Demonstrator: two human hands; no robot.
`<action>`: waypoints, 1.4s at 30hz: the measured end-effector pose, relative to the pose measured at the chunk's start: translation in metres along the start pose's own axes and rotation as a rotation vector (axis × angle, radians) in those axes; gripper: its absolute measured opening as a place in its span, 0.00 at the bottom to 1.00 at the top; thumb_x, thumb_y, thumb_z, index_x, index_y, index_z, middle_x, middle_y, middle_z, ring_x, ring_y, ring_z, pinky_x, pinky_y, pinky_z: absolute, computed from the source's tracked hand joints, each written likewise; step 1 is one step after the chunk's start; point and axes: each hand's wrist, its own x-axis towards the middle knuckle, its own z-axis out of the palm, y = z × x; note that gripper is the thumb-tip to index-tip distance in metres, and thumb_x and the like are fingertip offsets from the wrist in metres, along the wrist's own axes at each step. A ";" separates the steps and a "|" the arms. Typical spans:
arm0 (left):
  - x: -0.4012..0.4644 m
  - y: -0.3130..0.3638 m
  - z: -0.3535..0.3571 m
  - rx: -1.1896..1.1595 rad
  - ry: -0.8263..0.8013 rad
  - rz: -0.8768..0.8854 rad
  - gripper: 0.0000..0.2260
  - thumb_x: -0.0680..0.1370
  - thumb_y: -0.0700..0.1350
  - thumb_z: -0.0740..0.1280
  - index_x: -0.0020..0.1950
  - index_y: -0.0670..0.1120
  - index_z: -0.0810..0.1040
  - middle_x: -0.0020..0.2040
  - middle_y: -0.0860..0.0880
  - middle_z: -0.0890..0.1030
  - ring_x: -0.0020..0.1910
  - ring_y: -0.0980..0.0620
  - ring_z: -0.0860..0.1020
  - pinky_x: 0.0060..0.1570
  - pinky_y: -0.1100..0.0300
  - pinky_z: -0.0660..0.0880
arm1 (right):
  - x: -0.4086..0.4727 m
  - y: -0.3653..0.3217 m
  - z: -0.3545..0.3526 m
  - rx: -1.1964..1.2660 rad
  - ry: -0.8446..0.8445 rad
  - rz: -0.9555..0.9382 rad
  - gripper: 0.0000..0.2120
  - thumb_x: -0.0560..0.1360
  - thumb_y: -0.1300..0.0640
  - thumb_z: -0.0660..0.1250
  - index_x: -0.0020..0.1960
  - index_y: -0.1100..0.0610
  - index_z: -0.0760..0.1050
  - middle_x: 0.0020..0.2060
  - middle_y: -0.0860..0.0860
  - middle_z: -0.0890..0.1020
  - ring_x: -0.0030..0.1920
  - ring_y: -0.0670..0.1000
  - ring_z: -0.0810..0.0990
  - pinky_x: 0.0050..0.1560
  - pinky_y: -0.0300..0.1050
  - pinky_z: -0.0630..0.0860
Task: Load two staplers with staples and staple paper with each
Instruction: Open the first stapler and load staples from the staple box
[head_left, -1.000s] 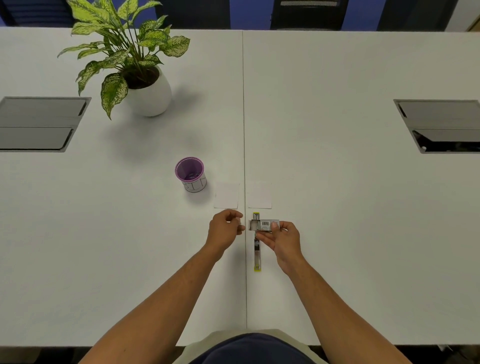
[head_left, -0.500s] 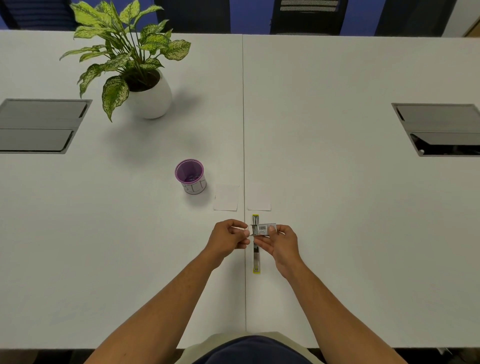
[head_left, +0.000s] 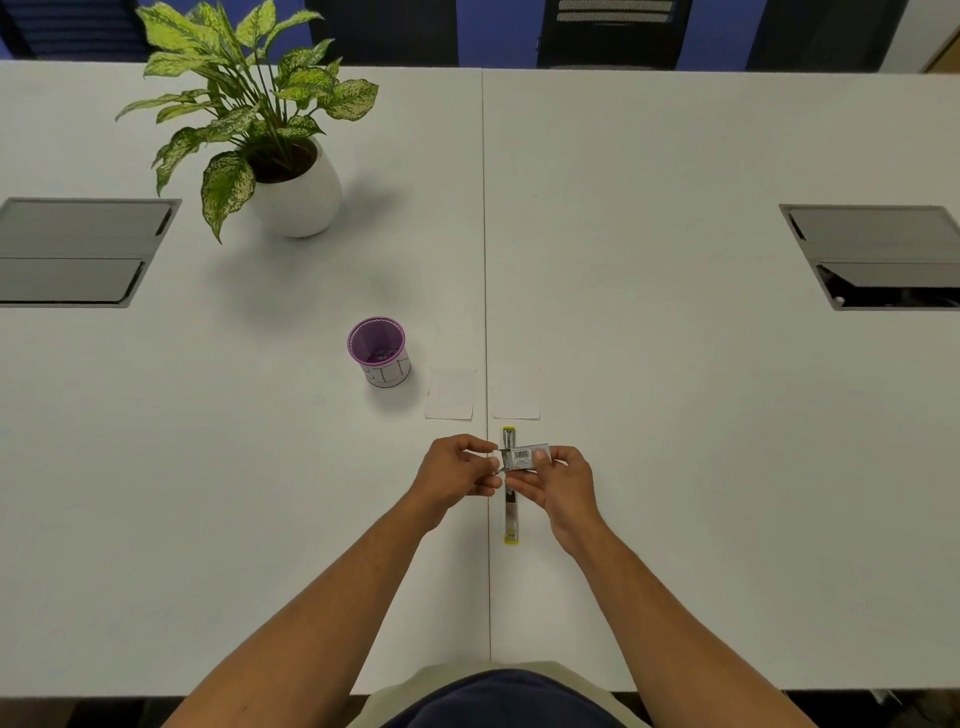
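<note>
Since the earlier frames our left hand (head_left: 457, 470) has closed in on the staple box (head_left: 524, 457), its fingertips now pinching at the box's left end, while our right hand (head_left: 558, 480) grips the box from the right, just above the bench (head_left: 675, 467). Under our hands lies the open stapler (head_left: 510, 519), stretched flat along the bench seam, grey metal with yellow ends. We judge that a staple strip could snap or spill if we tug it out crookedly, since the pinch is small. We cannot tell whether any strip is out yet. Two paper slips (head_left: 451, 394) wait just beyond, near a purple cup (head_left: 378, 351); a second stapler is not visible.
</note>
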 end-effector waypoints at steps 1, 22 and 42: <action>0.000 0.000 0.000 0.001 0.007 0.002 0.06 0.74 0.36 0.72 0.50 0.41 0.80 0.38 0.42 0.85 0.35 0.47 0.84 0.35 0.58 0.81 | 0.000 0.000 0.000 -0.003 0.001 0.000 0.05 0.81 0.62 0.61 0.55 0.62 0.69 0.49 0.64 0.83 0.44 0.60 0.86 0.41 0.48 0.84; 0.003 -0.004 -0.006 -0.111 -0.077 0.023 0.08 0.73 0.37 0.74 0.50 0.38 0.81 0.44 0.37 0.85 0.40 0.41 0.85 0.41 0.53 0.83 | -0.003 -0.003 0.001 -0.033 -0.163 -0.041 0.07 0.80 0.61 0.64 0.57 0.56 0.70 0.48 0.62 0.84 0.42 0.58 0.86 0.41 0.48 0.83; 0.004 -0.009 0.004 -0.123 -0.090 -0.028 0.10 0.71 0.40 0.77 0.48 0.39 0.80 0.41 0.42 0.85 0.40 0.46 0.85 0.36 0.58 0.80 | 0.011 -0.007 -0.033 -0.022 -0.322 -0.048 0.13 0.77 0.62 0.67 0.61 0.60 0.74 0.47 0.64 0.84 0.44 0.58 0.84 0.48 0.49 0.82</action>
